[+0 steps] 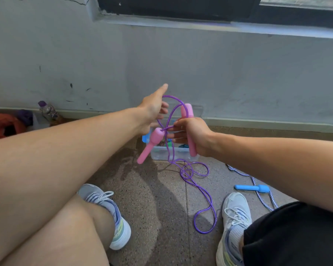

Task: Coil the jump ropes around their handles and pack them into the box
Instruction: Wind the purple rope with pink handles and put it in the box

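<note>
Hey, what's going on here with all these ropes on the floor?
A seated person is coiling a purple jump rope. The right hand grips one pink handle; the left hand guides a loop, the other handle dangling. Most rope trails on the floor. A blue-handled rope waits beside the box.

No text can be read; the bottle (48, 110) by the wall perhaps bears a label, too blurred.
</note>
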Demonstrator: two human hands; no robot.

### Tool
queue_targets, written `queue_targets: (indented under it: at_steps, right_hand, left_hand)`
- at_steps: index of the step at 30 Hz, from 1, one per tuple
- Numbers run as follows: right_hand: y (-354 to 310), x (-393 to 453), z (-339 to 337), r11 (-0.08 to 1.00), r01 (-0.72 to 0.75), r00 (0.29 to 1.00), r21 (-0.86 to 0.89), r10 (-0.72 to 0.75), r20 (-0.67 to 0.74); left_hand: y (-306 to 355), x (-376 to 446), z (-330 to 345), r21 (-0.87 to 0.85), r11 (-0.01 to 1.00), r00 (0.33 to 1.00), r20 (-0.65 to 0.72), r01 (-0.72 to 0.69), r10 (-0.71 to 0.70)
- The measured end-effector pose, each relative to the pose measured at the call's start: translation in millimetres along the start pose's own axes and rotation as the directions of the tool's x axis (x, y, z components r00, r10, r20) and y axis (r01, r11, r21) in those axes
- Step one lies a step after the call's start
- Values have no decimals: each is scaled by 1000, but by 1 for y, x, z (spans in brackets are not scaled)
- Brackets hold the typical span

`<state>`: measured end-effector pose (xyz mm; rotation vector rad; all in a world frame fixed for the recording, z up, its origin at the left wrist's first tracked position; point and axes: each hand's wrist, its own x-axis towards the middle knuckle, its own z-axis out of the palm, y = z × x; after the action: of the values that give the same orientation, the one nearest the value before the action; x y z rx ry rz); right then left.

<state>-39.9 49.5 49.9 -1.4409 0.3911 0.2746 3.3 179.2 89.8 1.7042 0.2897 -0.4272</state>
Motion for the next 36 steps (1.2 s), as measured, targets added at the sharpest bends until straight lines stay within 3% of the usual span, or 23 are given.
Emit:
queue_targets:
  at_steps: [3,5,8,13,16,20,24,28,32,36]
  right_hand:
    - [-11,3,-9,999,-13,999,49,15,-29]
    - [-14,5,-16,998,-18,998,55,21,-54]
    - [-14,9,-28,999,-32,996,-26,29,-89]
    - [-10,7,-34,964,-206,974,-169,186,-127]
    - [-7,2,-23,947,-260,966,-190,252,-63]
    - [-3,0,-8,944,-187,981,-271,196,4]
    - [1,6,-16,885,-80,997,-458,71,-36]
    - [-1,11,-26,919,19,995,-394,-56,-82]
    - [1,14,-35,931,26,997,-363,-50,-56]
    - [2,15,-37,932,20,999,-362,-36,-36]
  left_hand:
    - [-25,1,-16,290,956,938,343,-47,-58]
    - [-41,2,-22,430,898,875,465,-90,-135]
    - [-48,0,-19,429,903,884,426,-12,-190]
    - [-35,-9,-3,109,982,923,337,156,-185]
    - [-32,-12,5,45,977,929,303,206,-210]
    - [-33,-12,9,52,976,921,325,209,-215]
    - [-32,-8,7,-24,985,943,294,171,-156]
    - [-30,-10,3,-3,981,894,411,193,-175]
    - [-25,-17,-1,0,972,799,569,235,-193]
    - [-21,-20,2,58,985,804,572,160,-164]
